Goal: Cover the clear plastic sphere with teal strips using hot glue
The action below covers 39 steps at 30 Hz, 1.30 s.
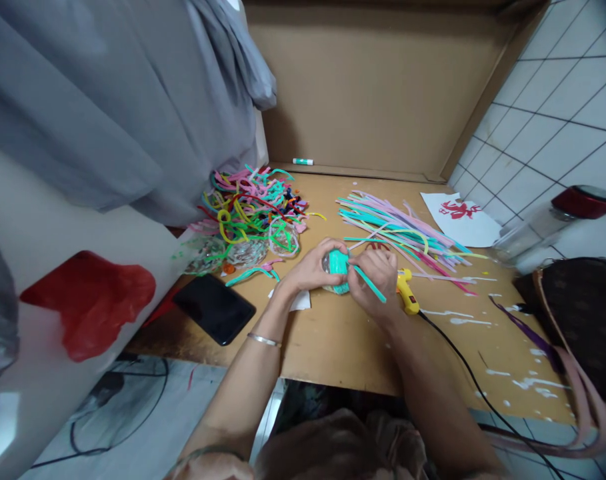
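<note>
My left hand (310, 269) is closed around a small round piece wrapped in teal pipe cleaner (338, 265), held just above the wooden table (343, 340). My right hand (377, 280) pinches a loose teal pipe cleaner (370, 283) whose end runs into that piece. Both hands touch the wrapped piece from either side. A yellow glue gun (407, 292) lies right beside my right hand.
A tangle of coloured pipe cleaners (250, 210) lies at the left, a fan of straight ones (403, 233) at the right. A black phone (213, 309), a white paper with red print (460, 217), a jar with red lid (557, 227), a brown bag (577, 320) and a cardboard back wall (377, 87) surround the table.
</note>
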Each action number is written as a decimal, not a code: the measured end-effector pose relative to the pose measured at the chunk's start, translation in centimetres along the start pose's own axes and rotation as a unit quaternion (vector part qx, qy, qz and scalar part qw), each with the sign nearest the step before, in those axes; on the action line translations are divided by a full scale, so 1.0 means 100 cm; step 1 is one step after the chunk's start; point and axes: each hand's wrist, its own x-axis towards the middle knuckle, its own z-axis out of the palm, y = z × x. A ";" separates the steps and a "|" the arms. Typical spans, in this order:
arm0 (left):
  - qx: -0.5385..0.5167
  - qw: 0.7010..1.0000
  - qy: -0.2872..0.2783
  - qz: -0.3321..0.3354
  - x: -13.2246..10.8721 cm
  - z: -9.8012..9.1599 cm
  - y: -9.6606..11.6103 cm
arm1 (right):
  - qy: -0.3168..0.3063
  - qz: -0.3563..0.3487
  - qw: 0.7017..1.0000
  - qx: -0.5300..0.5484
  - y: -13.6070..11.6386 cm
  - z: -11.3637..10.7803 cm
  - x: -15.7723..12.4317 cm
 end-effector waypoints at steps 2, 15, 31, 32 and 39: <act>0.006 1.000 0.000 -0.007 0.000 0.000 0.001 | -0.007 -0.008 1.000 -0.004 0.001 0.000 -0.001; 0.004 1.000 -0.010 -0.005 0.004 -0.001 0.005 | -0.015 -0.006 1.000 -0.008 0.006 0.003 -0.001; -0.002 1.000 -0.010 0.001 0.003 0.000 -0.001 | 0.006 0.192 0.964 0.183 0.011 0.003 0.001; -0.003 1.000 -0.011 0.001 0.003 -0.001 -0.001 | 0.008 0.195 0.962 0.189 0.011 0.004 0.001; -0.002 1.000 -0.013 -0.009 0.003 0.000 0.002 | 0.003 0.205 0.952 0.229 0.010 0.006 0.000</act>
